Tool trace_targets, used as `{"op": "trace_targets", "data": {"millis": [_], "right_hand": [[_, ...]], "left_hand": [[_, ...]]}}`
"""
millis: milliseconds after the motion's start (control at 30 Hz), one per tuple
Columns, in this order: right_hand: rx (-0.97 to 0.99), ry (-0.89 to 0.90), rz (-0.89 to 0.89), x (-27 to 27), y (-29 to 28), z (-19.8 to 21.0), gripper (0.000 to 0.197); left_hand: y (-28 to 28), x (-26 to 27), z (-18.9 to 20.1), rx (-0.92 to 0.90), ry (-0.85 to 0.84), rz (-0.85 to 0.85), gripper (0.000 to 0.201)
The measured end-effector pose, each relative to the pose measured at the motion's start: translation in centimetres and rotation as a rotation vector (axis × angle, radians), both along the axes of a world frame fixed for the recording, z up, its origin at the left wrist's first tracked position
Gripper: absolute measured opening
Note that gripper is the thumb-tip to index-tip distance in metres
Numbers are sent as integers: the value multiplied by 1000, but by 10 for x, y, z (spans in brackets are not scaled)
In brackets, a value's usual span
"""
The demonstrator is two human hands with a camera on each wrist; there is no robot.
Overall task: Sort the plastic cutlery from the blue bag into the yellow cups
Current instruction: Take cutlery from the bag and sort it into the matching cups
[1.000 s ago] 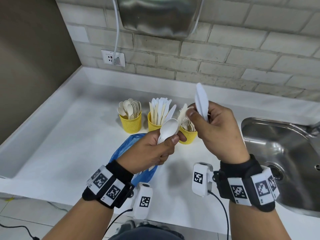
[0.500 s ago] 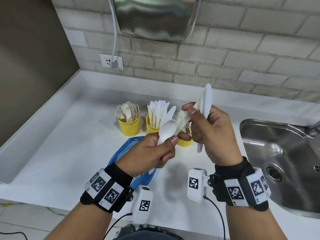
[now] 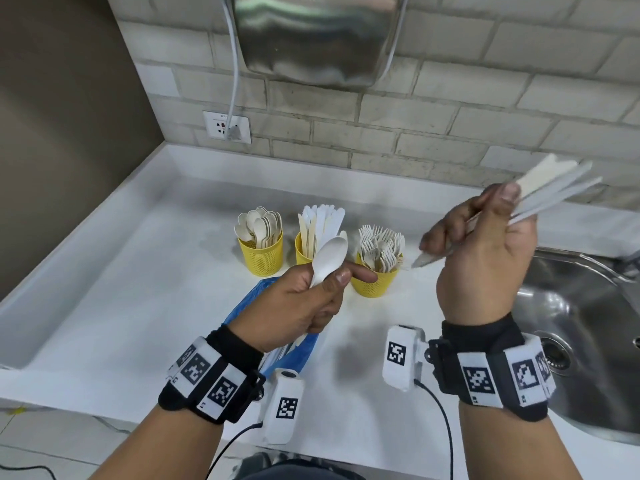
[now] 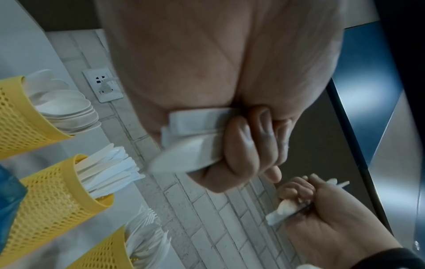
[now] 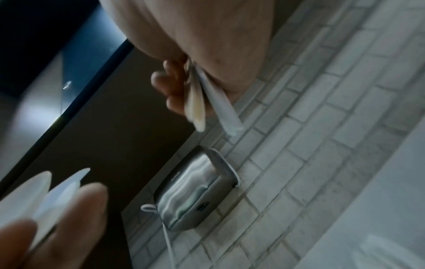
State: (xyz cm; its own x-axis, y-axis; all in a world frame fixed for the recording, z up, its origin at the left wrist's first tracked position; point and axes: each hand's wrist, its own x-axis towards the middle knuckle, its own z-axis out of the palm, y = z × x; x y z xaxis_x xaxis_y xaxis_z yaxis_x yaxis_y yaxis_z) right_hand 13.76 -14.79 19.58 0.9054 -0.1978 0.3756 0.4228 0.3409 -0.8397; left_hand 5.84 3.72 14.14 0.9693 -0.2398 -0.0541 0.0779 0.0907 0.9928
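Observation:
Three yellow mesh cups stand in a row on the white counter: the left cup (image 3: pixel 261 255) holds spoons, the middle cup (image 3: pixel 302 252) knives, the right cup (image 3: pixel 374 284) forks. My left hand (image 3: pixel 304 299) grips a white plastic spoon (image 3: pixel 329 256), bowl up, over the blue bag (image 3: pixel 249 306); the left wrist view shows its fingers (image 4: pixel 239 145) curled round the handles (image 4: pixel 195 131). My right hand (image 3: pixel 485 244) is raised to the right and holds several white knives (image 3: pixel 561 188), blurred, tips pointing up-right. The right wrist view shows those knives (image 5: pixel 207 102) in the fingers.
A steel sink (image 3: pixel 581 306) lies at the right of the counter. A steel hand dryer (image 3: pixel 318 36) hangs on the brick wall above the cups, its cable running to a wall socket (image 3: pixel 227 126). A brown wall closes the left side.
My right hand has swung right and up, away from the fork cup, tilting the knives toward the upper right. The left hand and spoon have barely moved.

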Motion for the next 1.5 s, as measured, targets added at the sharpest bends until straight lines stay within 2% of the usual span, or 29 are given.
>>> {"op": "trace_targets", "data": {"millis": [133, 200, 267, 333, 433, 500, 567, 633, 700, 800, 867, 1033, 1167, 1200, 1333, 1500], "right_hand": [[-436, -2, 134, 0, 2, -6, 37], [-566, 11, 274, -3, 6, -7, 22], [-580, 25, 441, -7, 10, -9, 25], [-530, 46, 604, -11, 15, -12, 30], [-490, 55, 731, -11, 18, -16, 17], [-477, 61, 730, -9, 20, -19, 23], [-449, 64, 714, -9, 21, -23, 36], [-408, 69, 711, -7, 23, -28, 43], [-383, 70, 692, -7, 25, -33, 34], [-330, 92, 693, -8, 26, -37, 23], [-309, 115, 708, -8, 28, -37, 27], [-382, 23, 750, -10, 31, -30, 40], [-353, 71, 653, -17, 32, -24, 20], [-363, 72, 631, -18, 32, -23, 21], [-398, 49, 614, -16, 33, -18, 44], [-396, 94, 480, -12, 38, -26, 38]], "left_hand": [[2, 2, 0, -36, 24, -34, 39], [3, 2, 0, -41, 28, -64, 40], [3, 2, 0, -35, 27, -91, 41], [4, 1, -1, -15, 24, -115, 53], [6, 1, -3, -15, 19, -162, 58], [8, 0, -4, -48, 38, -197, 64], [9, -1, -4, -86, 64, -217, 72], [9, -1, -4, -137, 70, -221, 62], [9, -2, -2, -204, 64, -232, 48], [9, -2, 0, -254, 73, -250, 49], [10, -2, 1, -250, 88, -255, 50], [11, -3, -1, -282, 128, -302, 51], [12, -1, -2, -294, 151, -301, 61], [12, -1, -1, -291, 157, -298, 60], [11, -4, 3, -261, 176, -298, 54], [8, -4, 10, -141, 142, -251, 53]]}}
